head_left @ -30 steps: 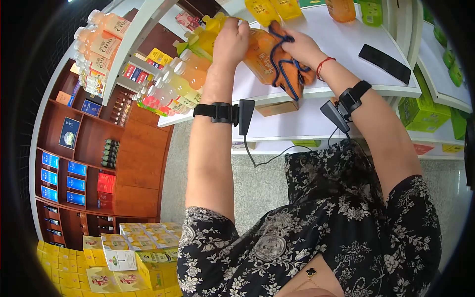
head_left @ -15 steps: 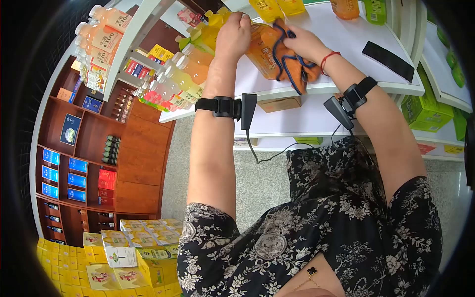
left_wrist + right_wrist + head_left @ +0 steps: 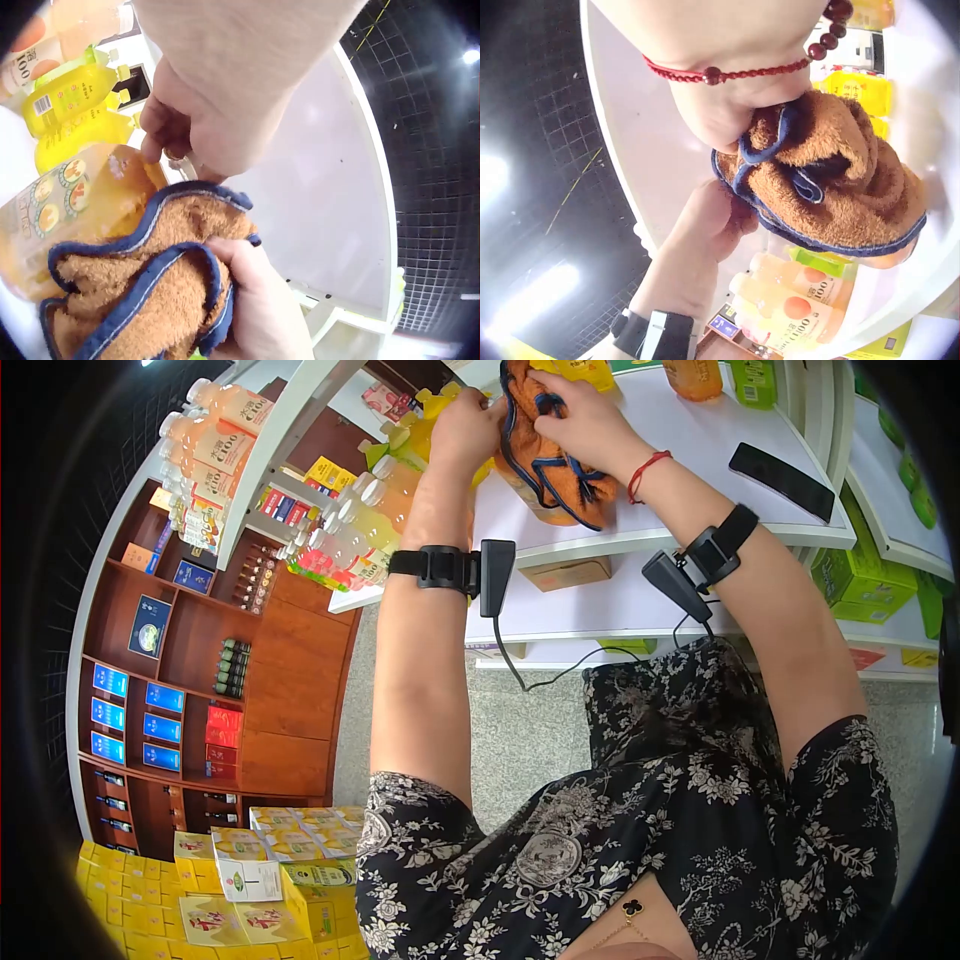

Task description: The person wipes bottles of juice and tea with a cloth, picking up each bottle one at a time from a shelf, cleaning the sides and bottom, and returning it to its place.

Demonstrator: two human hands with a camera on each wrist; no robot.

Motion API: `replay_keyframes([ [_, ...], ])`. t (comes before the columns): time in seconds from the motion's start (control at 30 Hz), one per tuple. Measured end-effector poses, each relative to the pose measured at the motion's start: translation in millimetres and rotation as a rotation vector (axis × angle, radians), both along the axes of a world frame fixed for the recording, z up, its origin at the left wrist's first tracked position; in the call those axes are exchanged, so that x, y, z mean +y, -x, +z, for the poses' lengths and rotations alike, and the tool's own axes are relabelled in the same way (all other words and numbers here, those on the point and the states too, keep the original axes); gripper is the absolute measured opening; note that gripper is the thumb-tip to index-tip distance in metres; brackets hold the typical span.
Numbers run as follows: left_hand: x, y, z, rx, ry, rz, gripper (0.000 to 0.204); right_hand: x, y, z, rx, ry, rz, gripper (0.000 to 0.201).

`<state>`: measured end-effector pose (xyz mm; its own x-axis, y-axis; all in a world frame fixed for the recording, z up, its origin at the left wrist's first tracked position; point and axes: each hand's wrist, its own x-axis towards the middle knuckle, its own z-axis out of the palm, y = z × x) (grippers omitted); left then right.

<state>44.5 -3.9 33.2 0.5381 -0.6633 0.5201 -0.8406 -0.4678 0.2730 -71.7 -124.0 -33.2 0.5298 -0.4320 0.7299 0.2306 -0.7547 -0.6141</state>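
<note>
Nearest me are my black sleeves [image 3: 425,810] printed with pale flowers, and on each forearm a black strap [image 3: 437,568] carrying a small device with a cable. A thin red cord [image 3: 640,477] circles my right wrist.

Beyond that, both of my hands are busy with one bottle. My left hand [image 3: 465,435] grips it at the neck end, fingers curled in close. My right hand [image 3: 590,422] holds a bunched orange cloth [image 3: 540,450] with dark blue edging, thumb pressed on the folds. The cloth lies against the side of the orange bottle [image 3: 97,195] and hides much of it. The bottle is tilted over the white shelf [image 3: 690,505]; whether its base touches the shelf I can't tell.

On the shelf to my right rests a flat black object [image 3: 782,482]. A brown box [image 3: 567,574] is on the level below, and a green box [image 3: 865,575] is farther right.

To my left is a row of pale drink bottles [image 3: 375,525], with yellow bottles [image 3: 71,97] close by the one I hold. Toward the back of the shelf are another orange bottle [image 3: 693,378] and a green bottle [image 3: 752,382]. Farther off, a wooden cabinet [image 3: 290,680] holds blue boxes [image 3: 162,727].
</note>
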Motion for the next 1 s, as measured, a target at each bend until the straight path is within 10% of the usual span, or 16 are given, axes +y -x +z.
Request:
replay_keyframes([
  [0.33,-7,18,-10,-0.086,0.020,0.027,0.050,-22,13,-69,0.599,-0.125,0.052,0.056],
  [0.77,-1,-15,-18,0.201,0.151,-0.266,0.046,11,15,0,-0.054,0.108,0.024,0.054],
  [1.0,10,-1,-10,0.154,0.086,-0.104,0.050,9,22,-39,0.255,-0.078,-0.015,0.059],
])
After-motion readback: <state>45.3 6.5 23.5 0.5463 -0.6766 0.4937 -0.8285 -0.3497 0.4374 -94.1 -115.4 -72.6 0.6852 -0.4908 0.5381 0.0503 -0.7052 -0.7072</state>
